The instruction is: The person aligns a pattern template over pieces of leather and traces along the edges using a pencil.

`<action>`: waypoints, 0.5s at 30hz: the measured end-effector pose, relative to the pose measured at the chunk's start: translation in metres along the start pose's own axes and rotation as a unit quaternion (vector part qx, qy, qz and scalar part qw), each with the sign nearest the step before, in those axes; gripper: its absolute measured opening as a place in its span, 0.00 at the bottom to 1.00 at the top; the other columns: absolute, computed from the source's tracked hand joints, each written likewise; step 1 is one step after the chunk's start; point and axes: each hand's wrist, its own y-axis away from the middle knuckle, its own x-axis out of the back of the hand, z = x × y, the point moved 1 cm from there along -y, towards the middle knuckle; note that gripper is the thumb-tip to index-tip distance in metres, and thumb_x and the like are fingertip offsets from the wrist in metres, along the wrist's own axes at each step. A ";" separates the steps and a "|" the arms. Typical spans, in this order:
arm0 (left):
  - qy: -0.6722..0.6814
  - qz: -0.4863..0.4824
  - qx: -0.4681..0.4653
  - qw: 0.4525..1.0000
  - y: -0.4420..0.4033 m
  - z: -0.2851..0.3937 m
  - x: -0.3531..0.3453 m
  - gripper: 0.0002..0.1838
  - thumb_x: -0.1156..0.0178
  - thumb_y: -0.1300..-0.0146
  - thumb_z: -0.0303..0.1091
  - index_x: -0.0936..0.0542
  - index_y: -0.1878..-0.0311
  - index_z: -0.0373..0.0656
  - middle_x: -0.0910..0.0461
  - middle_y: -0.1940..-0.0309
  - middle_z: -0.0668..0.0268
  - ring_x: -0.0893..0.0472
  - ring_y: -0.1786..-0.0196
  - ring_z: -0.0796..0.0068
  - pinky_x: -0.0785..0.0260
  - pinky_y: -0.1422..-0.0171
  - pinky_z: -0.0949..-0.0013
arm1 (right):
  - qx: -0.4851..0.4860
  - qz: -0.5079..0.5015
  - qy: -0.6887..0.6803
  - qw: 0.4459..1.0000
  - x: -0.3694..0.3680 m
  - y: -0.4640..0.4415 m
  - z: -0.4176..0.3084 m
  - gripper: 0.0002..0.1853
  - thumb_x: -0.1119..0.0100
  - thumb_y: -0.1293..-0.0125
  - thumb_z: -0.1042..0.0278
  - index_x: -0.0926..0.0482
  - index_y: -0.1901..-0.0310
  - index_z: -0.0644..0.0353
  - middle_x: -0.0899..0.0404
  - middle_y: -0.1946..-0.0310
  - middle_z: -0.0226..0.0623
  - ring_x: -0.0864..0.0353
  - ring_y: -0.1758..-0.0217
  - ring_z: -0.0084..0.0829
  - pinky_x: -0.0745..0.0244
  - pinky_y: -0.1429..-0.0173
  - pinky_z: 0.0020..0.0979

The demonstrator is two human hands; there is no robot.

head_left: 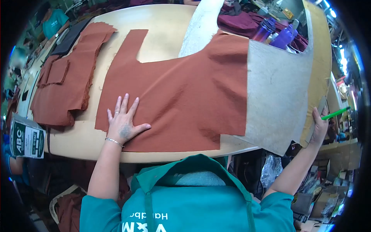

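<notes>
A large rust-brown fabric piece (174, 96) lies on the pale table, with some wrinkles at its right part. My left hand (125, 120) rests flat on its lower left, fingers spread. Partly under the fabric's right side is a grey-white template (276, 92), which has a yellowish strip (320, 50) along its right edge. My right hand (319, 125) grips the lower end of that strip, and a green pen (335, 113) sticks out from between its fingers.
A stack of rust fabric pieces (67, 81) lies at the left, near a dark folded cloth (71, 36). A box labelled ABC (28, 137) is at the table's left edge. Purple bottles (284, 36) stand at the back right. A person in teal (54, 23) is at the upper left.
</notes>
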 end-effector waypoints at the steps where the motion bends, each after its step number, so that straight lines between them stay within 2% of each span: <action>1: 0.002 -0.002 -0.001 1.000 0.000 0.000 0.001 0.53 0.44 0.64 0.73 0.45 0.33 0.59 0.57 0.30 0.62 0.59 0.28 0.59 0.63 0.36 0.34 | -0.014 -0.020 -0.029 0.999 0.007 -0.004 0.005 0.22 0.44 0.42 0.77 0.34 0.45 0.68 0.27 0.52 0.39 0.26 0.53 0.27 0.31 0.48 0.26; 5: 0.003 -0.014 0.003 1.000 -0.001 -0.002 0.002 0.54 0.43 0.65 0.73 0.46 0.33 0.60 0.57 0.30 0.63 0.60 0.28 0.60 0.63 0.36 0.34 | 0.022 -0.003 -0.020 1.000 0.016 -0.010 0.006 0.22 0.44 0.42 0.76 0.33 0.45 0.68 0.27 0.52 0.38 0.27 0.51 0.26 0.33 0.46 0.25; 10: -0.001 -0.031 0.011 0.999 -0.003 -0.001 0.001 0.54 0.42 0.65 0.72 0.46 0.33 0.61 0.58 0.30 0.63 0.60 0.28 0.59 0.63 0.36 0.33 | 0.067 0.067 0.025 0.995 0.027 -0.020 0.013 0.22 0.44 0.42 0.77 0.33 0.45 0.69 0.27 0.51 0.37 0.29 0.49 0.26 0.37 0.44 0.24; 12: -0.003 -0.040 0.014 0.999 -0.004 -0.001 0.001 0.53 0.41 0.64 0.71 0.46 0.33 0.61 0.58 0.30 0.63 0.60 0.28 0.59 0.62 0.36 0.33 | 0.126 0.081 -0.032 0.988 0.013 -0.023 0.022 0.22 0.43 0.42 0.77 0.32 0.46 0.69 0.27 0.51 0.37 0.29 0.49 0.26 0.37 0.43 0.25; 13: -0.001 -0.050 0.020 0.999 -0.005 0.002 0.005 0.52 0.42 0.62 0.70 0.45 0.33 0.60 0.58 0.30 0.63 0.60 0.28 0.59 0.62 0.36 0.33 | 0.155 0.090 -0.060 0.982 0.004 -0.022 0.026 0.22 0.42 0.42 0.77 0.32 0.46 0.69 0.27 0.51 0.37 0.30 0.49 0.26 0.38 0.43 0.25; 15: 0.002 -0.070 0.034 0.997 -0.007 0.010 0.013 0.48 0.42 0.57 0.67 0.45 0.33 0.58 0.58 0.30 0.62 0.60 0.28 0.58 0.62 0.36 0.33 | 0.171 0.113 -0.015 0.979 -0.005 -0.020 0.034 0.22 0.41 0.43 0.77 0.31 0.46 0.69 0.27 0.51 0.36 0.30 0.49 0.25 0.38 0.43 0.25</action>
